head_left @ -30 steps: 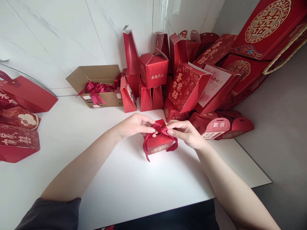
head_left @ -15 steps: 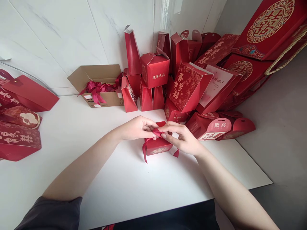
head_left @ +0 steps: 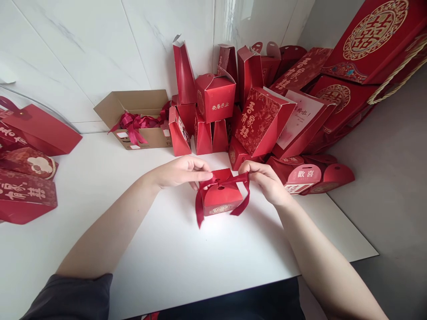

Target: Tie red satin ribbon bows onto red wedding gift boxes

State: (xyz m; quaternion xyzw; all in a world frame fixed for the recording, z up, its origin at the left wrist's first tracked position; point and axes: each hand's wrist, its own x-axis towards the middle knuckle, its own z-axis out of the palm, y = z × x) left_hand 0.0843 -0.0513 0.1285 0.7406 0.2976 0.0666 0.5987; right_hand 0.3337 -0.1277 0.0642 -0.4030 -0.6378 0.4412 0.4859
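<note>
Here my left hand (head_left: 182,172) pinches the dark red ribbon (head_left: 199,209) near the knot, my right hand (head_left: 267,180) grips it farther out; spread like that, they seem to keep it taut. The small red box (head_left: 222,193) sits between them on the white table (head_left: 200,258), which likely steadies it.

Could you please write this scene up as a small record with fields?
left hand: grip closed on one side of the red ribbon
right hand: grip closed on the ribbon's other side
ribbon state: crosses the box top, two tails hanging
small red box: on the white table, between the hands
cardboard box: open, holding loose ribbons
red boxes behind: piled near the wall, some leaning
</note>
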